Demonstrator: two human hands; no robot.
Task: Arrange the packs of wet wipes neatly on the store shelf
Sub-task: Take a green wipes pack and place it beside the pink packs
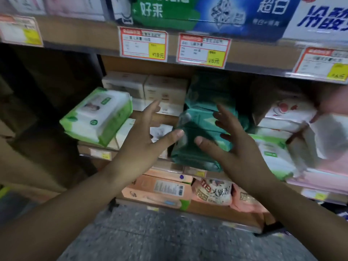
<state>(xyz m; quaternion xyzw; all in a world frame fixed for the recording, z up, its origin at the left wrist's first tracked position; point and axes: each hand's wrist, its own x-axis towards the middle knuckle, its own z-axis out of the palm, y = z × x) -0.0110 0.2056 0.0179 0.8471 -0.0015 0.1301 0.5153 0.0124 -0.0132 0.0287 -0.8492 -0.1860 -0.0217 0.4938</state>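
Teal soft plastic wet-wipe packs (199,144) are sitting stacked at the middle shelf's front edge (169,164), directly between both hands; right hand (237,153) nearer, left hand (145,140) just beside, each grip spread open, clasping nothing.

Along the upper shelf edge, red-bordered price tags with yellow corners: one (143,43) just left of another (203,50), a third (323,63) far right, a blurred fourth (20,31) far left. Above them, a green box (163,12) beside a blue box (243,14). At the back of the middle shelf, beige cartons (145,89) side by side. Low down, an orange carton (158,191) next to a pink snack bag (212,191). Underfoot, speckled grey floor (169,238).
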